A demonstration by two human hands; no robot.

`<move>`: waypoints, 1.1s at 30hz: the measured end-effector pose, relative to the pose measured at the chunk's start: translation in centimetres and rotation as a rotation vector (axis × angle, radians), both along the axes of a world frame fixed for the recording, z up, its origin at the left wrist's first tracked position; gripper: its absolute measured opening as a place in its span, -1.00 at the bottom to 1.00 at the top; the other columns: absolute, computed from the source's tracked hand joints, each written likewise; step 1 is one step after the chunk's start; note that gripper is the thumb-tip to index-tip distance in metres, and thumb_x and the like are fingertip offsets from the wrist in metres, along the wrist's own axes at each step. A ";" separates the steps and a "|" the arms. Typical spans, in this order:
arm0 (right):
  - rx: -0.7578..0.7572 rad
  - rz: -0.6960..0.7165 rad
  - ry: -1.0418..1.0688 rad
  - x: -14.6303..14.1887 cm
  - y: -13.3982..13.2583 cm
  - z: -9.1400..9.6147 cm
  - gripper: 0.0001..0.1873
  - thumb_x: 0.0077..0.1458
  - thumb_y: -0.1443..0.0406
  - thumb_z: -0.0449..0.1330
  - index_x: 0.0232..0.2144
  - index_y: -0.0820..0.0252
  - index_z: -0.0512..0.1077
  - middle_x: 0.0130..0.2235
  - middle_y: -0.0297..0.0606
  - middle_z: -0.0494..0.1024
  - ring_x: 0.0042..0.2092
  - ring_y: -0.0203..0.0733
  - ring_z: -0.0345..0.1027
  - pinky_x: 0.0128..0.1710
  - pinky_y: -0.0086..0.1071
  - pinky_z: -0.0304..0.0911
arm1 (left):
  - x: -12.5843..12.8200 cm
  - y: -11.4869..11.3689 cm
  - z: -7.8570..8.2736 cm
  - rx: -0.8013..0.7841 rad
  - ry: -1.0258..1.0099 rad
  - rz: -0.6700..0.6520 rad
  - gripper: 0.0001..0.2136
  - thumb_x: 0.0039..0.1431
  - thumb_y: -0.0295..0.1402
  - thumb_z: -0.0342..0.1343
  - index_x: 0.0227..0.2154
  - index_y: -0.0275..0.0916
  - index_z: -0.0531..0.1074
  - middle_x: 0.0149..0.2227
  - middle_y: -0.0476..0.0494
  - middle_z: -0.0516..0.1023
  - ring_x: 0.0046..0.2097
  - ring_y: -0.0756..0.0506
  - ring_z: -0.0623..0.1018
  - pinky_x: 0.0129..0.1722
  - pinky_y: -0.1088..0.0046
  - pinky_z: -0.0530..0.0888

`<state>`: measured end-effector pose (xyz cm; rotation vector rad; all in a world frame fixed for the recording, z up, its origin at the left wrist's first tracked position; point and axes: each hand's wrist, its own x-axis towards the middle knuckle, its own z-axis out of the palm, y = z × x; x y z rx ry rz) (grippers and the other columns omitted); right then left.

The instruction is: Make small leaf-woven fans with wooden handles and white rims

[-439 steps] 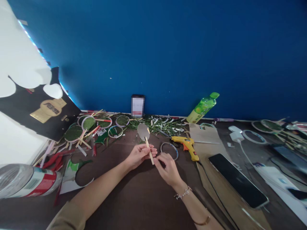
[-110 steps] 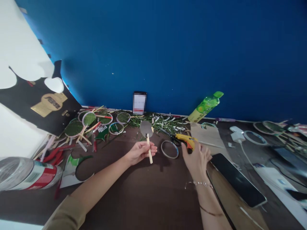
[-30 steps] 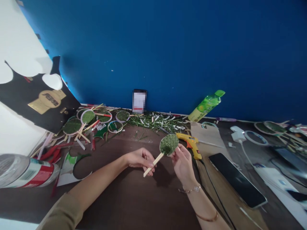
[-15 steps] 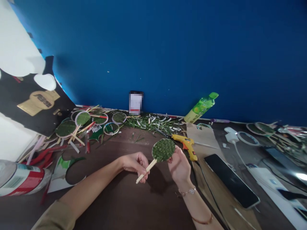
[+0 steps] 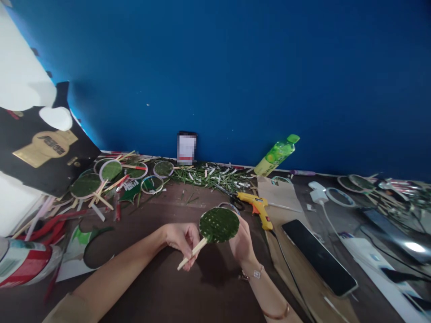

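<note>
A small round fan [image 5: 219, 225] has a dark green leafy disc and a pale wooden stick handle. My left hand [image 5: 183, 244] is closed around the handle, which slants down to the left past my fingers. At the disc's right edge is my right hand [image 5: 241, 240], its fingers mostly hidden behind the disc. Whether those fingers grip the disc cannot be seen. A pale ring edge [image 5: 230, 205] shows just behind the top of the disc. The yellow glue gun [image 5: 256, 207] lies beyond my right hand.
Several similar round fans [image 5: 86, 185] and sticks lie at the left. Cut green strips [image 5: 212, 176] line the blue wall [image 5: 215, 80]. A green bottle [image 5: 276, 154] leans there. At the right are a phone [image 5: 319, 258], a cable and a power strip [image 5: 377, 260]. A plastic bottle [image 5: 27, 262] lies at far left.
The fan has moved slightly left and down, and its disc has turned so that more of my right hand's fingers are hidden. My left hand keeps hold of the handle. The view has shifted slightly.
</note>
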<state>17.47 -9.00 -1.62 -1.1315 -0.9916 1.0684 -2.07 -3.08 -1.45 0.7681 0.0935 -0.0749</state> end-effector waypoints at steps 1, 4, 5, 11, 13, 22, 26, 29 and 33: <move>-0.013 0.000 -0.007 0.0 0.0 -0.1 -0.56 -0.02 -0.06 0.06 -0.35 0.16 0.42 -0.52 -0.26 0.38 -0.54 -0.27 0.18 -0.57 -0.40 0.08 | 0.0 0.0 0.0 0.000 -0.003 -0.005 -0.73 -0.39 -0.36 0.38 -0.58 -0.42 0.51 -0.61 -0.19 0.52 -0.57 -0.12 0.52 -0.60 0.42 0.48; -0.016 0.001 0.013 0.1 0.1 -0.1 -0.59 -0.03 -0.03 0.08 -0.37 0.18 0.43 -0.52 -0.28 0.36 -0.54 -0.29 0.15 -0.56 -0.42 0.08 | 0.1 0.1 -0.4 -0.012 -0.024 -0.027 -0.73 -0.40 -0.36 0.38 -0.58 -0.43 0.51 -0.60 -0.19 0.53 -0.57 -0.12 0.53 -0.61 0.43 0.49; -0.006 0.004 0.035 0.1 0.1 -0.1 -0.61 -0.04 -0.02 0.11 -0.38 0.18 0.43 -0.53 -0.30 0.35 -0.54 -0.30 0.14 -0.56 -0.42 0.07 | 0.1 0.2 -0.6 -0.017 -0.032 -0.033 -0.73 -0.40 -0.36 0.38 -0.59 -0.43 0.51 -0.61 -0.19 0.53 -0.58 -0.12 0.53 -0.61 0.43 0.50; 0.015 0.045 0.115 0.1 0.2 0.0 -0.69 -0.06 0.04 0.17 -0.44 0.17 0.43 -0.56 -0.37 0.31 -0.55 -0.35 0.09 -0.57 -0.46 0.03 | 0.0 0.2 -0.9 -0.017 -0.029 -0.039 -0.72 -0.42 -0.34 0.39 -0.61 -0.43 0.50 -0.61 -0.19 0.53 -0.58 -0.12 0.52 -0.62 0.42 0.50; 0.027 0.030 0.114 0.1 0.3 0.2 -0.71 -0.05 0.06 0.16 -0.47 0.18 0.41 -0.56 -0.38 0.29 -0.56 -0.37 0.06 -0.58 -0.47 0.01 | 0.1 0.2 -0.5 -0.012 -0.011 0.001 -0.71 -0.45 -0.32 0.40 -0.63 -0.42 0.49 -0.63 -0.20 0.52 -0.60 -0.11 0.51 -0.64 0.43 0.49; 0.062 -0.062 -0.396 -1.1 -0.2 1.5 -0.77 0.04 0.15 0.12 -0.44 0.21 0.40 -0.46 -0.29 0.42 -0.44 -0.31 0.24 -0.49 -0.48 0.15 | 2.3 0.0 0.1 0.135 0.166 1.065 -0.76 -0.25 -0.33 0.34 -0.49 -0.37 0.51 -0.51 -0.15 0.56 -0.48 -0.03 0.55 -0.46 0.53 0.48; 0.092 0.041 -0.610 -2.4 -0.6 1.5 -0.77 0.06 0.18 0.09 -0.39 0.22 0.43 -0.53 -0.32 0.39 -0.52 -0.35 0.18 -0.55 -0.49 0.14 | 2.7 0.0 0.1 0.390 0.247 1.319 -0.79 -0.14 -0.29 0.27 -0.46 -0.35 0.52 -0.47 -0.15 0.58 -0.42 -0.04 0.55 -0.38 0.50 0.48; 0.130 0.064 -0.711 -3.1 -0.6 1.2 -0.79 0.07 0.20 0.09 -0.39 0.23 0.43 -0.49 -0.28 0.44 -0.55 -0.37 0.15 -0.57 -0.49 0.14 | 2.7 -0.4 0.3 0.651 0.337 1.395 -0.81 -0.08 -0.28 0.22 -0.44 -0.32 0.53 -0.44 -0.14 0.59 -0.40 -0.06 0.55 -0.36 0.49 0.49; 0.191 0.036 -0.751 -3.0 -0.5 1.2 -0.81 0.10 0.25 0.05 -0.42 0.21 0.41 -0.36 -0.21 0.50 -0.48 -0.34 0.26 -0.49 -0.47 0.21 | 2.7 -0.9 0.4 1.027 0.406 1.445 -0.82 0.00 -0.27 0.14 -0.45 -0.28 0.54 -0.44 -0.11 0.58 -0.44 -0.04 0.54 -0.42 0.52 0.47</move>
